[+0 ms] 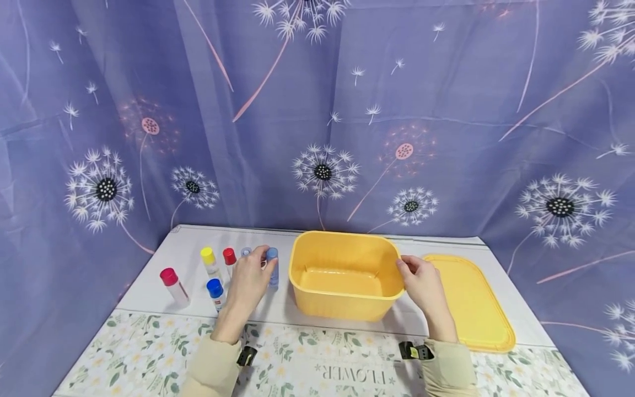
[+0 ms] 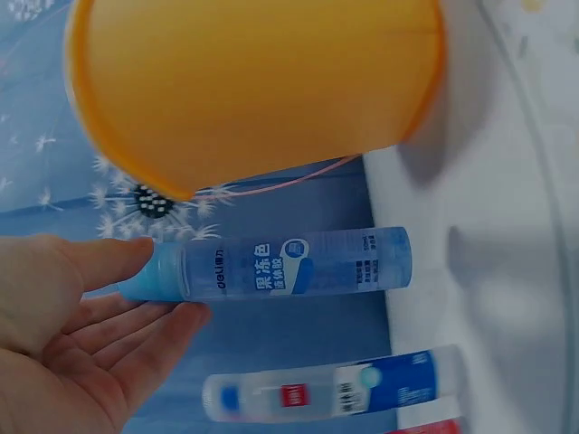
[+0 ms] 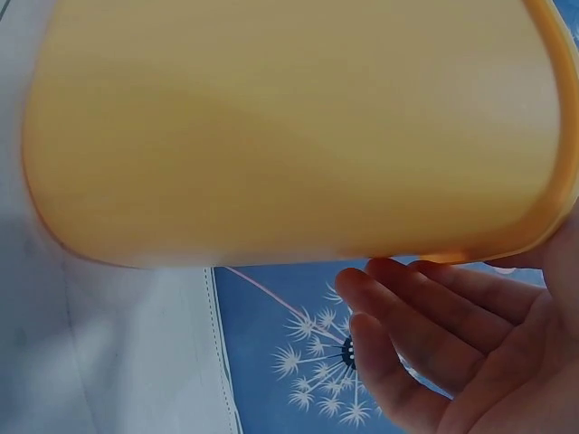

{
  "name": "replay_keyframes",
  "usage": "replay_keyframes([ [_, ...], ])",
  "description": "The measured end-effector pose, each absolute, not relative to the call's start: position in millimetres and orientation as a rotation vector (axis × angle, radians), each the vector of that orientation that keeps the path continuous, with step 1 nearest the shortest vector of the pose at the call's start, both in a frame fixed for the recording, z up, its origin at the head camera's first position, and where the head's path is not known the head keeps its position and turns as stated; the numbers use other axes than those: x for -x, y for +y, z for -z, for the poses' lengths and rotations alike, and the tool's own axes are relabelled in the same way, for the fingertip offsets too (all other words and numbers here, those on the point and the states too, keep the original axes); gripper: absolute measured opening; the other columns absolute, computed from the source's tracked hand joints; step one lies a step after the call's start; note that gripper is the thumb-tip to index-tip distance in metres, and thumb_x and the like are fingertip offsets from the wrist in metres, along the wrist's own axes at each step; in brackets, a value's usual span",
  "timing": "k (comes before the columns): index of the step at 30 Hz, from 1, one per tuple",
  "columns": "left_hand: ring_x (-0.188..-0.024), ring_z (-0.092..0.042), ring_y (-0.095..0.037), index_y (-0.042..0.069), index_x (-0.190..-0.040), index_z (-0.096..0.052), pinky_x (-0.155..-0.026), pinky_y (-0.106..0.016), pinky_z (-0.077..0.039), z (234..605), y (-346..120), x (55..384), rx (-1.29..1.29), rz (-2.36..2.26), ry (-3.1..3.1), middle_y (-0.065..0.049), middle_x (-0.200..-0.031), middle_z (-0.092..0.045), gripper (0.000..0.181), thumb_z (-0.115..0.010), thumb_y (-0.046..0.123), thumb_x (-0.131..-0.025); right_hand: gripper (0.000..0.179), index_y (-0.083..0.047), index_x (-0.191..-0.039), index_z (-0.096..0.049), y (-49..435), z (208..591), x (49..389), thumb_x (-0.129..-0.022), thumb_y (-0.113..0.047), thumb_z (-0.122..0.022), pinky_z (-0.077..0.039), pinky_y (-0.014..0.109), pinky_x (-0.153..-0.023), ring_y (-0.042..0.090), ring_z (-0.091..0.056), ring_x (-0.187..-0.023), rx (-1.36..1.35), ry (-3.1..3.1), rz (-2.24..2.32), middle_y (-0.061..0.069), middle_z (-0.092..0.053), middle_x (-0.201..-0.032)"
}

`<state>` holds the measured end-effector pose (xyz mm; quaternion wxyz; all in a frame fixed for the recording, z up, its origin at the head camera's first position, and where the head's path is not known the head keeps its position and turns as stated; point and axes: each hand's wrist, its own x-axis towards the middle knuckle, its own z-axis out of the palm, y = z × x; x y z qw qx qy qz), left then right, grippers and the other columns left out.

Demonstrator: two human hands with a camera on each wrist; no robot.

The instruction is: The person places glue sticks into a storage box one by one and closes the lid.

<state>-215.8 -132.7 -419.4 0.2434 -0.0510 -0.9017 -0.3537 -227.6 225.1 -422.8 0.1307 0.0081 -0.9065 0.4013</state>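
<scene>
My left hand (image 1: 248, 281) pinches the light-blue cap of a clear blue glue bottle (image 2: 289, 265), thumb on one side and fingers on the other. The bottle stands upright, left of a yellow plastic box (image 1: 342, 306); I cannot tell whether its base touches the table. My right hand (image 1: 421, 282) grips the box's right rim, thumb at the top edge and fingers along the outer wall (image 3: 298, 181). The inside of the box shows no contents. Beside the left hand stands another clear glue bottle (image 2: 317, 386) with a blue and white label.
Left of the left hand stand bottles with a yellow cap (image 1: 208, 255), a red cap (image 1: 229, 256), a blue cap (image 1: 215, 287) and a pinkish-red cap (image 1: 168, 277). A yellow lid (image 1: 468, 303) lies right of the box. A dandelion-print curtain (image 1: 278, 138) hangs behind the table.
</scene>
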Motion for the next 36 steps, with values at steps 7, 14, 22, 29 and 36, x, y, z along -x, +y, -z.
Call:
replay_keyframes([
  [7, -0.083, -0.07, -0.032, -0.003, -0.108, -0.068, -0.073, -0.047, -0.056, 396.3, -135.6, 210.1, 0.19, 0.921, -2.424, -0.019, -0.094, -0.072, 0.028, -0.075, 0.012, -0.087, 0.033, 0.003, -0.12, -0.066, 226.2, 422.8, 226.1, -0.1, -0.02, -0.056, -0.054, 0.042, -0.076, 0.029, -0.068, -0.091, -0.025, -2.639, -1.151, 0.018, -0.071, -0.104],
  [14, -0.085, -0.071, -0.027, 0.0, -0.108, -0.069, -0.075, -0.046, -0.054, 371.8, -137.3, 206.5, 0.235, 0.985, -2.433, -0.012, -0.092, -0.073, 0.028, -0.074, 0.019, -0.088, 0.034, 0.005, -0.122, -0.064, 226.3, 424.7, 224.5, -0.1, -0.02, -0.056, -0.054, 0.043, -0.078, 0.031, -0.068, -0.093, -0.016, -2.642, -1.174, 0.019, -0.07, -0.107],
  [22, -0.079, -0.068, -0.019, 0.002, -0.105, -0.069, -0.069, -0.038, -0.054, 348.8, -130.8, 211.9, 0.299, 1.008, -2.417, -0.005, -0.087, -0.072, 0.028, -0.075, 0.023, -0.088, 0.035, 0.004, -0.122, -0.065, 227.4, 425.7, 226.0, -0.1, -0.021, -0.056, -0.054, 0.044, -0.079, 0.031, -0.067, -0.095, -0.016, -2.629, -1.169, 0.019, -0.07, -0.108],
  [29, -0.078, -0.068, -0.017, 0.003, -0.102, -0.069, -0.069, -0.036, -0.055, 331.2, -118.7, 220.1, 0.382, 1.012, -2.393, -0.004, -0.085, -0.071, 0.024, -0.074, 0.021, -0.087, 0.034, 0.004, -0.121, -0.065, 227.2, 423.0, 224.1, -0.1, -0.02, -0.057, -0.054, 0.043, -0.078, 0.03, -0.068, -0.093, -0.009, -2.621, -1.168, 0.019, -0.07, -0.107],
  [36, -0.08, -0.069, -0.017, 0.003, -0.103, -0.068, -0.072, -0.038, -0.055, 309.6, -111.6, 225.4, 0.406, 1.02, -2.406, -0.004, -0.086, -0.071, 0.026, -0.074, 0.023, -0.088, 0.032, 0.004, -0.12, -0.066, 224.8, 423.5, 224.6, -0.1, -0.019, -0.057, -0.054, 0.042, -0.077, 0.03, -0.068, -0.093, -0.027, -2.608, -1.201, 0.019, -0.07, -0.106],
])
